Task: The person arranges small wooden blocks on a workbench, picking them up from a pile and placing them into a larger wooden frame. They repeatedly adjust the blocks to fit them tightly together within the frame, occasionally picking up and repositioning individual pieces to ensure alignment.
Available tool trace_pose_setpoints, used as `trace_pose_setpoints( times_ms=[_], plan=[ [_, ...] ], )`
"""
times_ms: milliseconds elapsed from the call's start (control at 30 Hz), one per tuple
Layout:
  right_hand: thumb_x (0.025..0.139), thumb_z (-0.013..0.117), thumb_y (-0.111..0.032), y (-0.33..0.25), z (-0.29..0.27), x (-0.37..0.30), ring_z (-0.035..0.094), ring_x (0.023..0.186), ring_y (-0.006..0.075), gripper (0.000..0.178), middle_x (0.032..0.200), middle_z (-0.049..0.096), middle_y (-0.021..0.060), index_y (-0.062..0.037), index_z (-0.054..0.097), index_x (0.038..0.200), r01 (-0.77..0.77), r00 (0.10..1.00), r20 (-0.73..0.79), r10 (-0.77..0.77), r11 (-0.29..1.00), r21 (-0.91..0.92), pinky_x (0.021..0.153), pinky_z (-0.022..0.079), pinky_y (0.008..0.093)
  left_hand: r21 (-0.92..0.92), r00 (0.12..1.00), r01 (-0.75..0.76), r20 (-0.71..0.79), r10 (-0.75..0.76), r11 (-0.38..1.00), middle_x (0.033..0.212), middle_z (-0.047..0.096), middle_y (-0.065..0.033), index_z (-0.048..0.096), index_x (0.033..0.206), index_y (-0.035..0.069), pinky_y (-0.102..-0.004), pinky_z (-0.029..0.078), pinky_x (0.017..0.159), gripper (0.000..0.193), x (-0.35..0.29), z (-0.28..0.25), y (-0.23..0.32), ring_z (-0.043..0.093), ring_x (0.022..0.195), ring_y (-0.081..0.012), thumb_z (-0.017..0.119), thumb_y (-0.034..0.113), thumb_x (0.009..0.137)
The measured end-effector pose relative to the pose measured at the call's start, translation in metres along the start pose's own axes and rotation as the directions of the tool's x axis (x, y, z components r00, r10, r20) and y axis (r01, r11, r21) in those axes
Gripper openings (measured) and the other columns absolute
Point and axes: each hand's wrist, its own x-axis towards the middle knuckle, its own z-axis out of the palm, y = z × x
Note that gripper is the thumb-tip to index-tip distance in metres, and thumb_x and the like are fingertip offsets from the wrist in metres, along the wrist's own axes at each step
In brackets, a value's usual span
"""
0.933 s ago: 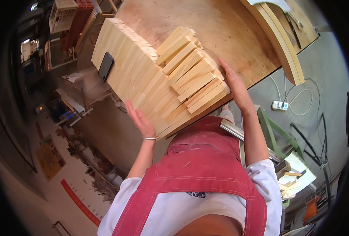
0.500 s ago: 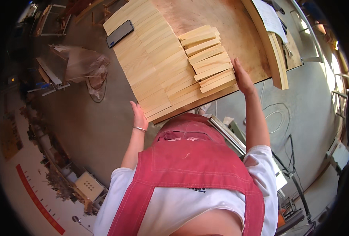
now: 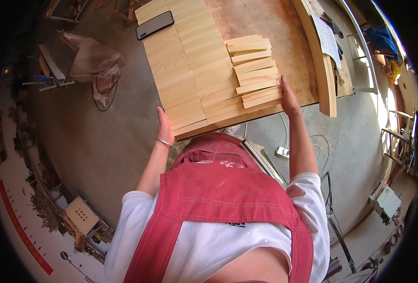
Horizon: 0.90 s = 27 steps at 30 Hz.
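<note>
Pale wooden strips point(image 3: 183, 70) lie edge to edge in rows on the table. More wooden strips point(image 3: 256, 75) are stacked unevenly along their right side, some slightly askew. My left hand point(image 3: 164, 125) is upright and flat against the left end of the nearest strips, fingers extended. At the opposite end, my right hand point(image 3: 289, 98) rests with stretched fingers against the right ends of the nearest stacked strips. Neither hand is wrapped around anything. A dark phone point(image 3: 155, 25) lies on the strips at the far left.
The brown tabletop point(image 3: 279, 37) extends beyond the strips. Long thick boards point(image 3: 329, 89) lie along its right side, with a paper sheet point(image 3: 326, 40) beside them. Plastic sheeting point(image 3: 96, 63) is on the floor at left. A power strip point(image 3: 282, 152) and cable lie below the table.
The view has turned and shifted, so table and phone sit differently in it. Both hands stay at opposite ends of the near strips. The stacked strips look slightly more even.
</note>
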Motion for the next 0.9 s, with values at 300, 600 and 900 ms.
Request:
trace_pose_setpoints(
  times_ms=[300, 600, 900],
  plan=[
    [0.102, 0.033, -0.066, 0.0, -0.005, 0.006, 0.025, 0.15, 0.0219, 0.088, 0.163, 0.026, 0.0137, 0.0039, 0.026, 0.156, -0.043, 0.998, -0.041, 0.041, 0.997, -0.057, 0.122, 0.017, 0.0316, -0.047, 0.999, 0.042, 0.002, -0.042, 0.998, 0.152, 0.045, -0.0124, 0.035, 0.152, 0.002, -0.0401, 0.032, 0.116, 0.099, -0.004, -0.009, -0.014, 0.042, 0.14, -0.0266, 0.025, 0.082, 0.093],
    [0.105, 0.042, -0.045, -0.025, -0.024, -0.026, 0.051, 0.134, 0.0278, 0.06, 0.14, 0.058, 0.0189, 0.0031, 0.056, 0.137, 0.221, 0.876, -0.437, -0.202, 0.975, -0.009, 0.114, 0.036, 0.0406, 0.37, 0.893, -0.087, -0.382, 0.237, 0.925, 0.135, 0.058, -0.0115, 0.053, 0.137, 0.002, -0.038, 0.041, 0.105, 0.064, -0.038, -0.02, 0.014, 0.054, 0.125, -0.0221, 0.041, 0.054, 0.103],
    [0.083, 0.052, -0.01, 0.023, 0.03, -0.117, 0.067, 0.107, 0.0291, 0.038, 0.109, 0.074, 0.0106, -0.0166, 0.075, 0.114, 0.27, 0.958, 0.277, 0.072, 0.093, -0.958, 0.112, 0.037, 0.0515, 0.779, 0.828, -0.397, 0.532, -0.178, 0.485, 0.107, 0.068, -0.0191, 0.063, 0.116, 0.0, -0.0347, 0.05, 0.088, 0.034, -0.056, 0.001, -0.024, 0.065, 0.099, -0.0304, 0.051, 0.029, 0.104]
  ],
)
